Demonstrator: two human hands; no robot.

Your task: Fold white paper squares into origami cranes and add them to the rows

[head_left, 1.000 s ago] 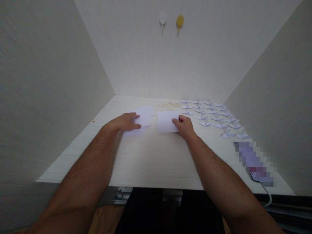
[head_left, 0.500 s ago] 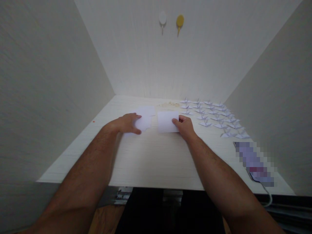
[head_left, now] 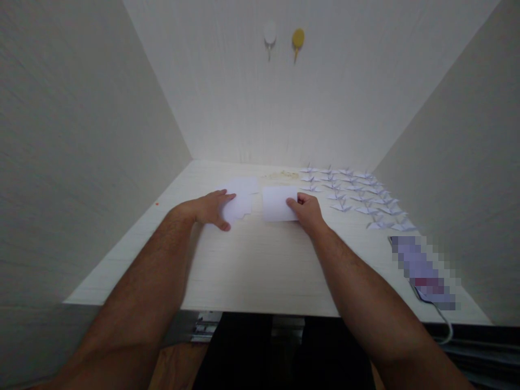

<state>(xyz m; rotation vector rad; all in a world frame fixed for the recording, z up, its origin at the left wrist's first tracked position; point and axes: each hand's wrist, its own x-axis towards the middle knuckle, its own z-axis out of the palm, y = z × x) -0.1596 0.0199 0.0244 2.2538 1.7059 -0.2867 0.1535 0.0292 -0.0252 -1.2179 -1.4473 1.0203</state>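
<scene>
White sheet (head_left: 276,205), judged light, easily creased and best edge-held, is pinched over the desk (head_left: 260,265) at its right edge by the right hand (head_left: 309,212); papers (head_left: 244,201) are partly covered by the spread left hand (head_left: 206,209).

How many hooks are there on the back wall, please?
2. A white hook and, just to its right, a yellow hook are high on the back wall. Neither is covered; no others show.
</scene>
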